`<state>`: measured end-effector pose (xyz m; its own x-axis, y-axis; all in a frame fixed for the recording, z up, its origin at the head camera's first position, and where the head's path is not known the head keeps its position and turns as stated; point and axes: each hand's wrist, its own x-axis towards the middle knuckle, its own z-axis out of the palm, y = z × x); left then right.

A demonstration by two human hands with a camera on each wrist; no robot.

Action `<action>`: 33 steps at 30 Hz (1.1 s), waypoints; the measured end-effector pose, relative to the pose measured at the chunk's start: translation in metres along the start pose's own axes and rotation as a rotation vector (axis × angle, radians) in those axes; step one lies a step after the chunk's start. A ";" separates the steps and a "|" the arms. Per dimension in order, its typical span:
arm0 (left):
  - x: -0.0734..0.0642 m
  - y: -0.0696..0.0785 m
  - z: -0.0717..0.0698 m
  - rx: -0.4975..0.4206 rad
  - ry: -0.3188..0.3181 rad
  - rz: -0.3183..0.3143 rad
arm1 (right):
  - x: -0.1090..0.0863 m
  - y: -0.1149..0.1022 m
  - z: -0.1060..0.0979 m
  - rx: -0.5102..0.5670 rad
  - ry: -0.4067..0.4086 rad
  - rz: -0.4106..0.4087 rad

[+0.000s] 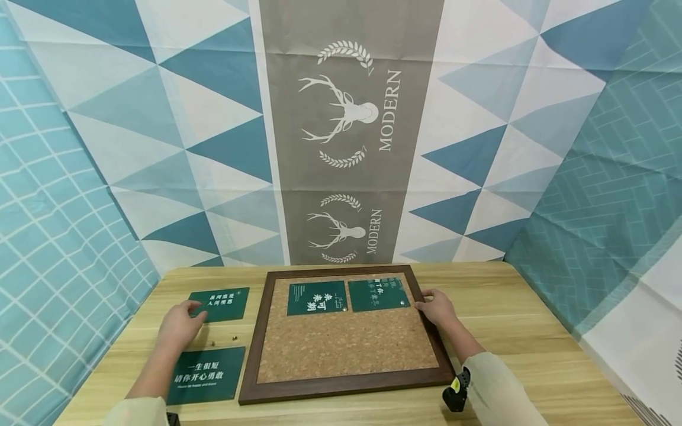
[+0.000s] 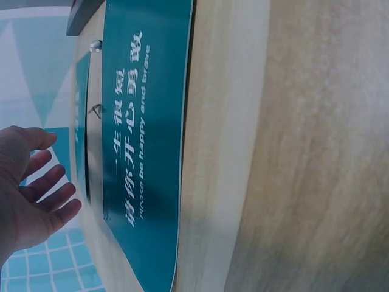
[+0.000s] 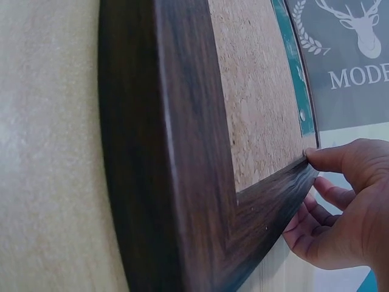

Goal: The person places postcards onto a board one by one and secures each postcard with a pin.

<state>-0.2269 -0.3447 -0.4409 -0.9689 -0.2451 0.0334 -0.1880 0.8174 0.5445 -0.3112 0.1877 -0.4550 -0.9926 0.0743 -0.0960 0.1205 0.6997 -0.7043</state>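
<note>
A cork board [image 1: 346, 349] in a dark brown frame lies on the table. Two green cards with white writing, a left one [image 1: 317, 296] and a right one [image 1: 378, 294], are pinned side by side along its top. My right hand [image 1: 438, 309] grips the frame's right side, thumb [image 3: 328, 159] on top and fingers along the outer edge. Over the left end of a loose green card [image 1: 226, 303] is my left hand [image 1: 178, 326], its fingers [image 2: 45, 185] apart and loosely bent, holding nothing. Another green card [image 1: 208, 378] lies below it, partly behind the left forearm.
Two small metallic pins, a left one [image 1: 213, 343] and a right one [image 1: 234, 338], rest on the wood-grain table [image 1: 495, 319] between the loose cards. A patterned cloth [image 1: 341, 130] with deer heads hangs behind the table.
</note>
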 end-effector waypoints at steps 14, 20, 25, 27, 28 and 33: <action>0.007 -0.005 -0.007 0.076 -0.038 -0.039 | 0.000 0.001 0.001 0.032 0.010 0.015; 0.009 -0.011 -0.004 0.104 -0.047 -0.065 | 0.001 0.000 0.000 0.027 0.000 0.008; 0.013 -0.016 -0.003 0.129 -0.037 -0.085 | 0.003 0.001 0.000 0.030 -0.004 0.009; 0.014 -0.017 -0.004 0.146 -0.036 -0.100 | 0.004 0.001 0.000 0.037 -0.004 0.012; 0.014 -0.018 -0.004 0.156 -0.036 -0.110 | 0.004 0.000 0.000 0.039 -0.004 0.008; 0.014 -0.021 -0.003 0.207 -0.030 -0.135 | 0.004 0.001 0.000 0.051 -0.009 0.005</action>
<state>-0.2363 -0.3667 -0.4491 -0.9365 -0.3463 -0.0546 -0.3420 0.8683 0.3593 -0.3149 0.1887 -0.4566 -0.9918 0.0709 -0.1060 0.1263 0.6619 -0.7389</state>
